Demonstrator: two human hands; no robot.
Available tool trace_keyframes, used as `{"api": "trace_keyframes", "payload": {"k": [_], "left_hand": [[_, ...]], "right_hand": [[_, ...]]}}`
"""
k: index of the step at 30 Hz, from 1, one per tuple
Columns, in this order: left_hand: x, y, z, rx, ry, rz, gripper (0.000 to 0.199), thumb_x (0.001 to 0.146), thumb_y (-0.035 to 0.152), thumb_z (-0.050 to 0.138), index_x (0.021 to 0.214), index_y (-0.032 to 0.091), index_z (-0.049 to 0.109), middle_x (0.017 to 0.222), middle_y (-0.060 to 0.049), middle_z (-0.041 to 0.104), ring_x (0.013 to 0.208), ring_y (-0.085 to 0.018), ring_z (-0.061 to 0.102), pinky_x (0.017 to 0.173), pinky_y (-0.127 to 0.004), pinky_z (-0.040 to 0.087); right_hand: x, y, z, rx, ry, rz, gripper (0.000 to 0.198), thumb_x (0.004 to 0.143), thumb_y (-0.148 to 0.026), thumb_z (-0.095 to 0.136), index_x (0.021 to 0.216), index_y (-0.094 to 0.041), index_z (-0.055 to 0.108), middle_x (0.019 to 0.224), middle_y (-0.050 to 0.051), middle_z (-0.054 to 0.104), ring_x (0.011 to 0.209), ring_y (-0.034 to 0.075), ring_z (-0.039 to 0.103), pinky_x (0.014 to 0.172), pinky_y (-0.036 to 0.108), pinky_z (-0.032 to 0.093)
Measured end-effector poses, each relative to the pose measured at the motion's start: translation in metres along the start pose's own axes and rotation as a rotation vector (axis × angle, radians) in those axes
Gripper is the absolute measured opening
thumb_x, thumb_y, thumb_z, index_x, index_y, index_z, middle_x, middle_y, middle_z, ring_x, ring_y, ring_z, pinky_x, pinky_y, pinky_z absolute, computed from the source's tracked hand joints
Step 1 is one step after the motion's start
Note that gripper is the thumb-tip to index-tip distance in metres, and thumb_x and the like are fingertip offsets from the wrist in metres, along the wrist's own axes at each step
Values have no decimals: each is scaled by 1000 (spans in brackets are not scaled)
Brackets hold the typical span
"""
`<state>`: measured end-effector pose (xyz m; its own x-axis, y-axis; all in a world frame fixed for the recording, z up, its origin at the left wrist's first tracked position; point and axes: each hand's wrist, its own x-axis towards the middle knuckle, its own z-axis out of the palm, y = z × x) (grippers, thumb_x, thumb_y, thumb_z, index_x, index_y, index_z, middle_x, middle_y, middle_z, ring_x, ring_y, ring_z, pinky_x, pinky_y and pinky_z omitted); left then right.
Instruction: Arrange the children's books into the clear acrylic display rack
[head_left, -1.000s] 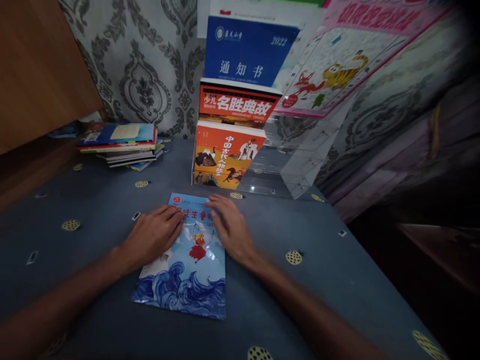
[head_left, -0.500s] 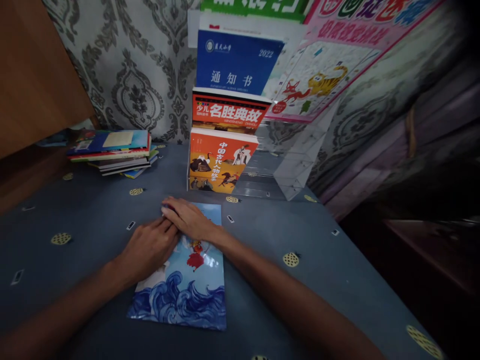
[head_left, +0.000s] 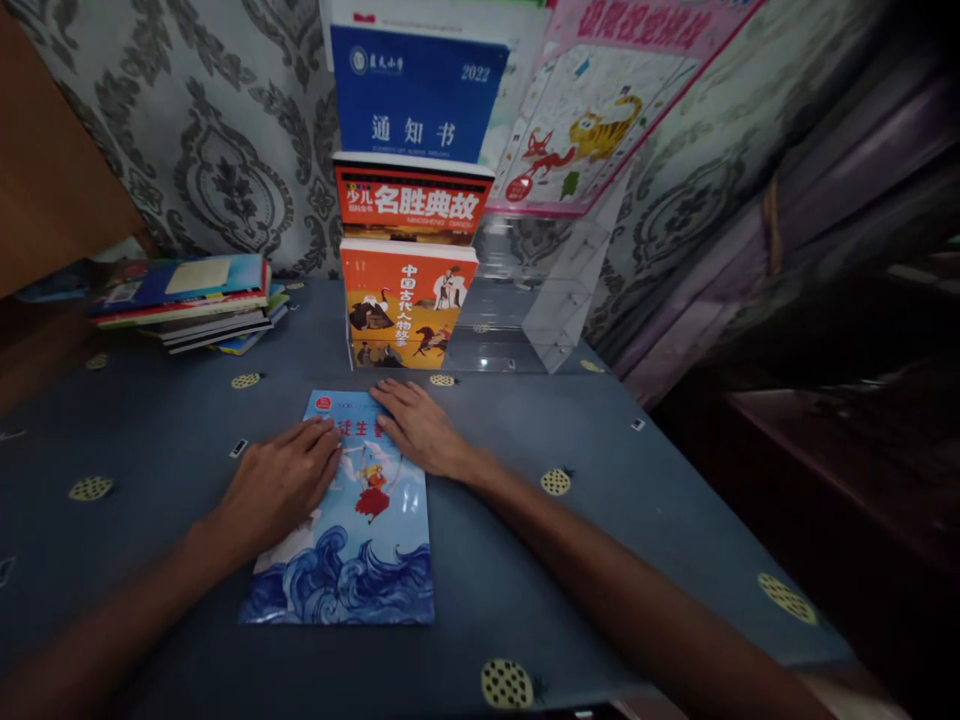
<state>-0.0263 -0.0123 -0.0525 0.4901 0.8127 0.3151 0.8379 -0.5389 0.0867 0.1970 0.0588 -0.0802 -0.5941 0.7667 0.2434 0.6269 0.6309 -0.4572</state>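
Note:
A light-blue book (head_left: 390, 545) with painted waves and a figure in red on its cover lies flat before me. My left hand (head_left: 289, 475) rests palm down on the cover's left side, fingers stretched out and close together. Across the upper right corner lies my right hand (head_left: 420, 425), its fingers extended and touching the cover. Both hands are open, and neither grips the book. Part of the red title shows between them; the rest is under my fingers.
A clear acrylic rack (head_left: 559, 320) stands behind the book, holding an orange book (head_left: 405, 310), a red book (head_left: 412, 205), a blue booklet (head_left: 416, 95) and a pink picture book (head_left: 577, 130). A stack of books (head_left: 191, 295) lies at the back left on the patterned tablecloth (head_left: 510, 560).
My right hand has slid right across the book, away from my left hand, uncovering part of the title. The camera view has shifted, so the rack appears further left.

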Motion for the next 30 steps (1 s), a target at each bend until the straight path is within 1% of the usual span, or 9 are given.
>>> {"api": "trace_keyframes", "payload": {"k": [2, 5, 8, 12, 14, 18, 20, 24, 30], "left_hand": [[0, 0, 1, -13, 1, 4, 35, 98, 32, 45, 118, 21, 71, 120, -16, 74, 117, -35, 67, 92, -49, 59], [2, -1, 5, -72, -10, 16, 40, 99, 35, 43, 123, 16, 69, 127, -20, 69, 122, -39, 63, 100, -57, 52], [9, -5, 8, -133, -33, 5, 43, 99, 37, 42, 127, 14, 67, 134, -21, 65, 127, -39, 59, 106, -57, 48], [25, -11, 13, -185, -52, -5, 46, 100, 39, 40, 131, 14, 63, 139, -20, 62, 128, -37, 57, 111, -56, 42], [34, -13, 15, -155, -62, 7, 46, 100, 37, 38, 131, 13, 63, 136, -19, 63, 126, -36, 57, 110, -54, 43], [44, -17, 20, -30, -41, 49, 42, 100, 33, 37, 125, 15, 65, 119, -16, 67, 110, -31, 61, 100, -48, 48], [46, -18, 22, 11, -24, 72, 41, 100, 32, 37, 122, 15, 66, 114, -15, 67, 105, -30, 61, 97, -46, 49], [45, -20, 24, 26, 3, 98, 41, 100, 31, 35, 121, 13, 66, 112, -14, 67, 102, -30, 60, 94, -46, 50], [42, -21, 28, -45, 46, 99, 41, 101, 30, 36, 120, 10, 66, 114, -16, 67, 102, -30, 59, 95, -47, 49]], "right_hand": [[-5, 3, -1, -10, -2, 18, 47, 104, -31, 42, 148, -16, 51, 155, 17, 50, 149, 28, 39, 122, 56, 30], [-8, 3, -2, -41, -19, 36, 49, 105, -31, 40, 149, -13, 49, 156, 17, 47, 150, 28, 36, 123, 55, 28], [-6, 2, -2, -80, -44, 51, 51, 105, -31, 38, 151, -9, 46, 158, 18, 45, 152, 28, 33, 124, 53, 26], [-5, 1, 1, -113, -39, 61, 51, 106, -32, 37, 152, -12, 45, 160, 15, 43, 153, 27, 31, 124, 53, 24], [-7, -1, 1, -140, -30, 75, 51, 107, -34, 37, 152, -13, 44, 161, 15, 42, 154, 27, 29, 125, 53, 23], [-19, -12, 2, -205, -19, 109, 57, 106, -39, 38, 153, -7, 42, 163, 18, 35, 156, 29, 23, 126, 52, 20], [-29, -19, 3, -213, -9, 98, 59, 106, -41, 38, 154, -7, 40, 165, 18, 32, 156, 29, 20, 126, 52, 19], [-50, -36, 6, -220, -17, 45, 62, 107, -45, 34, 157, -8, 35, 166, 18, 30, 157, 28, 16, 126, 55, 18], [-82, -66, 2, -244, -104, -30, 66, 107, -49, 32, 157, -7, 30, 167, 18, 26, 157, 28, 15, 126, 56, 19]]}}
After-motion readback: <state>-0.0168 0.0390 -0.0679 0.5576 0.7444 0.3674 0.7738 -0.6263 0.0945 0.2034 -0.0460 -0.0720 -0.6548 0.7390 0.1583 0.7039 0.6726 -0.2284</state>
